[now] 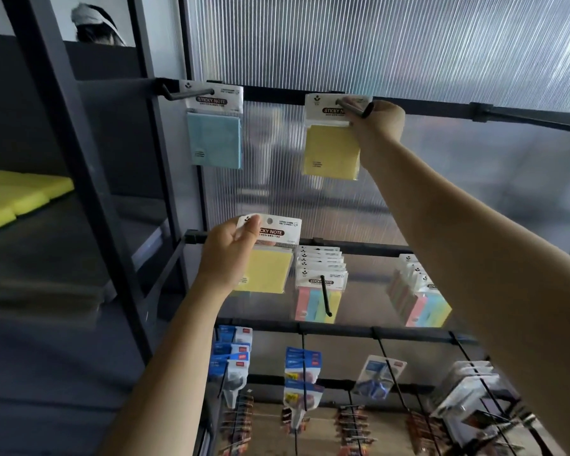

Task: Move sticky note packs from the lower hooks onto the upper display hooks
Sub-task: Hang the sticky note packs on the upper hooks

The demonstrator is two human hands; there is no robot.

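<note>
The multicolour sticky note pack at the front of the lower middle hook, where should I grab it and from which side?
Pinch the white header card of the multicolour pack, just beside the hook, coming from the front. The hook's wire runs out through the card's hole toward you, with more packs stacked behind, so only the front is open. The card looks stiff and flat, likely a surer grip than the pad below.

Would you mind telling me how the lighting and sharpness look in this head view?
In the head view, the ribbed translucent panel is brightly backlit while the left shelving sits in shadow; the wide lens bends the upper rail; the lowest hanging packs are soft, but the yellow pack in the left hand reads clearly.
</note>
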